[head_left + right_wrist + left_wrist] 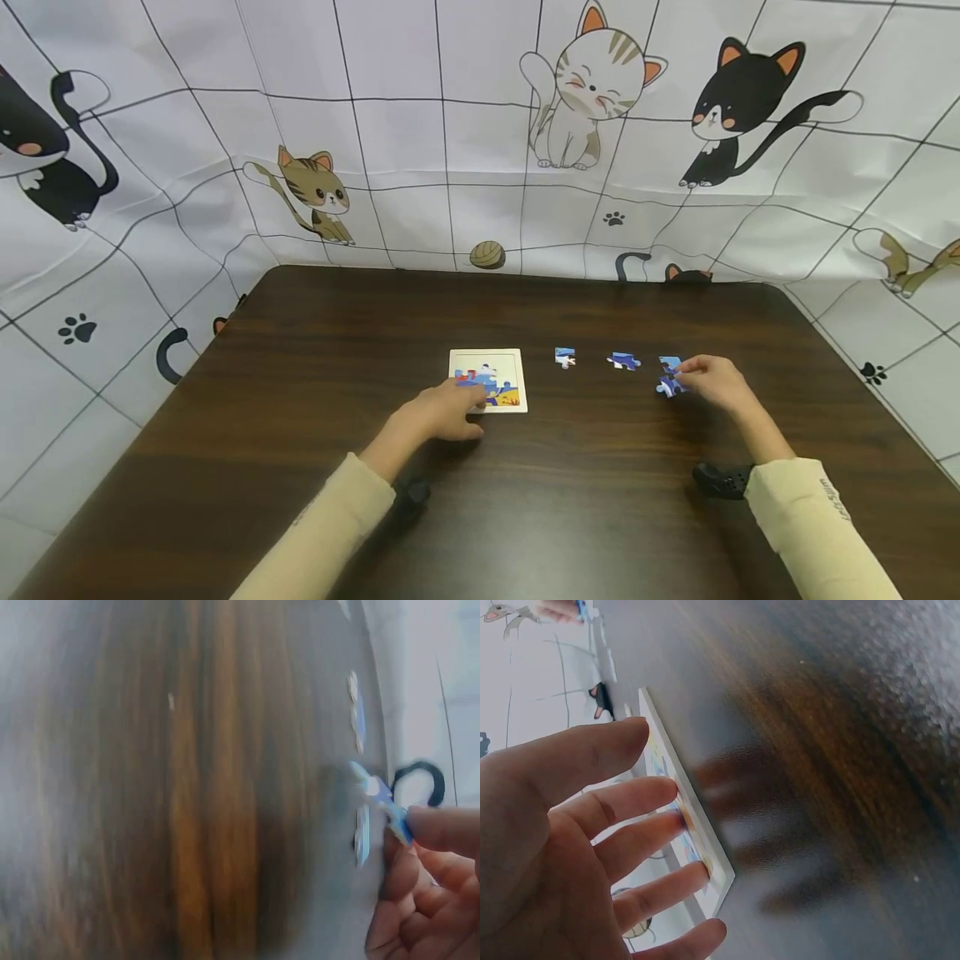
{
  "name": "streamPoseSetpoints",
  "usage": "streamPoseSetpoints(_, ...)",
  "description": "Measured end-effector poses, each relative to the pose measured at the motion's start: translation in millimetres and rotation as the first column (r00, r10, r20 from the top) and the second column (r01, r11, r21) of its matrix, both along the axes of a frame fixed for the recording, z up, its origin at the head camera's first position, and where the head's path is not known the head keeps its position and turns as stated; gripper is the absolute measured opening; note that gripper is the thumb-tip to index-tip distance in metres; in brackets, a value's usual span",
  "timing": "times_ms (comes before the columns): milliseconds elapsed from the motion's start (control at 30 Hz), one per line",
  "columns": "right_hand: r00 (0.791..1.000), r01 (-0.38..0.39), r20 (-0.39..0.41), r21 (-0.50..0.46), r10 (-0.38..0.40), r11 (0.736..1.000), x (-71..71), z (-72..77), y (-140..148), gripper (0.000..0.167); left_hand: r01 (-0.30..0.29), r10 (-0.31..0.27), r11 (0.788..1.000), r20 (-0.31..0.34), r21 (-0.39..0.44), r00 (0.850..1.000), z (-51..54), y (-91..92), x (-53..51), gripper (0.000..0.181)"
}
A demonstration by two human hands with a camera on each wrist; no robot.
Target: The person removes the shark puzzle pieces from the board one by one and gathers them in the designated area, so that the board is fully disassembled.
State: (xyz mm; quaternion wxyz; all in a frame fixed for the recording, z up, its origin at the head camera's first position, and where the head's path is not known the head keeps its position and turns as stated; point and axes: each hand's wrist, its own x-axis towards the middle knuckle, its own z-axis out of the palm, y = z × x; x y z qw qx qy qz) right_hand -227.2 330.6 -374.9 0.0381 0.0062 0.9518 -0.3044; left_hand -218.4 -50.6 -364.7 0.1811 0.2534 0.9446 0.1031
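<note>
In the head view, a square puzzle board [489, 354] with a pale frame and a partly filled blue-and-yellow picture lies on the table. My left hand [442, 410] reaches over its left front part, fingers extended; in the left wrist view the fingertips [664, 787] are at the board's near edge [720, 877]. At the right, my right hand [716, 383] pinches a blue-and-white puzzle piece [379, 796] between thumb and fingers, tilted above the table. Close behind it lies another puzzle piece [363, 838].
Two more loose pieces, one blue and white [565, 357] and one mostly blue [623, 361], lie between board and right hand. The dark wooden table [570, 500] ends at the back against a white curtain [405, 142] printed with cats.
</note>
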Motion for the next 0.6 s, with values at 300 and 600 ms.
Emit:
streamPoseSetpoints(300, 0.996, -0.014, 0.091, -0.024, 0.016, 1.0, 4.7, -10.1, 17.0, 0.028, -0.022, 0.022, 1.0, 0.015, 0.009, 1.0, 1.0, -2.6, 2.1, 0.029)
streamPoseSetpoints(600, 0.995, 0.052, 0.088, 0.05, -0.056, 0.997, 4.9, -10.7, 10.3, 0.03, -0.032, 0.032, 0.999, 0.016, -0.006, 0.999, 0.8, -1.6, 3.9, 0.03)
